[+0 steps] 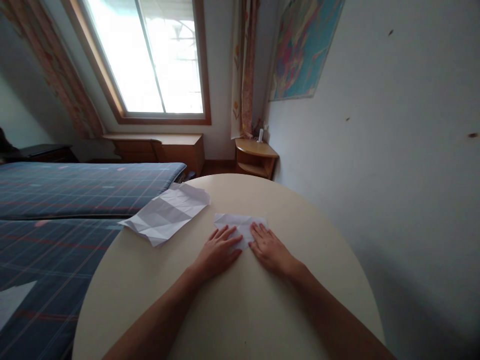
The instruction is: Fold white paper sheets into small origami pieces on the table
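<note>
A small folded piece of white paper [240, 220] lies flat on the round cream table [255, 192]. My left hand [221, 250] rests on its left part, palm down, with the fingers spread. On its right part lies my right hand [268, 247], fingers stretched out flat and pointing away from me. Both hands press on the paper, and neither grips it. Part of the paper's near edge is hidden under my fingers. To the left, a larger creased sheet of white paper [168, 210] lies on the table, its left corner reaching past the table's edge.
A bed with a dark blue plaid cover [75, 192] stands against the table's left side, with another white sheet [15, 300] on it. The white wall [375, 190] runs along the right. Beyond the table are a wooden corner shelf [257, 147] and a desk [176, 141] under the window.
</note>
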`<action>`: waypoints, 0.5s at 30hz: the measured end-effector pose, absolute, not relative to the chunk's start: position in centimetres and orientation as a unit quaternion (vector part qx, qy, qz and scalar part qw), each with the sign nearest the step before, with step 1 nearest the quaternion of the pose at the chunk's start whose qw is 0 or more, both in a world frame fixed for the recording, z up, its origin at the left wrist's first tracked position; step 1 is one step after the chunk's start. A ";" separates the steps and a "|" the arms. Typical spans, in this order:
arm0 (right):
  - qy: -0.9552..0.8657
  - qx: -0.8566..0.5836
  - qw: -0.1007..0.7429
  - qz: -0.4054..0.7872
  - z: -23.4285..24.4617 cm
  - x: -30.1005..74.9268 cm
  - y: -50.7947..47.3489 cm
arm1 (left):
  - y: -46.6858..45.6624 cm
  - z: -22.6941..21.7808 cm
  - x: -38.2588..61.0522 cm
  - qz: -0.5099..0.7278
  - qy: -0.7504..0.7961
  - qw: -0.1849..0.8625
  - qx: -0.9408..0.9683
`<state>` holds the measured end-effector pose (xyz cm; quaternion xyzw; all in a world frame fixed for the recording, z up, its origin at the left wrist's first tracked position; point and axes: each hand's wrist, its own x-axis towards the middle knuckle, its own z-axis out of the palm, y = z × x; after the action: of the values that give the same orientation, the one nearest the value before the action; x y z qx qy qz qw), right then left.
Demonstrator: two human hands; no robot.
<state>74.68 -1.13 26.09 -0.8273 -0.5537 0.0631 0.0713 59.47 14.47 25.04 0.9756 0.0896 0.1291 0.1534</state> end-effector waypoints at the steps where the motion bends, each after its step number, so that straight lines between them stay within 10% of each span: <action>1: -0.540 -0.837 0.069 0.062 26.1 75.1 -1.3 | 14.5 25.0 59.5 0.129 0.090 0.154 0.975; 15: -0.599 -0.786 0.126 0.085 27.6 73.8 -1.4 | 14.1 25.2 59.7 0.140 0.122 0.153 0.971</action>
<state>73.83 -1.39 27.60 -0.7863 -0.5988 0.0854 0.1261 59.74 14.14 25.16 0.9706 0.1223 0.1401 0.1528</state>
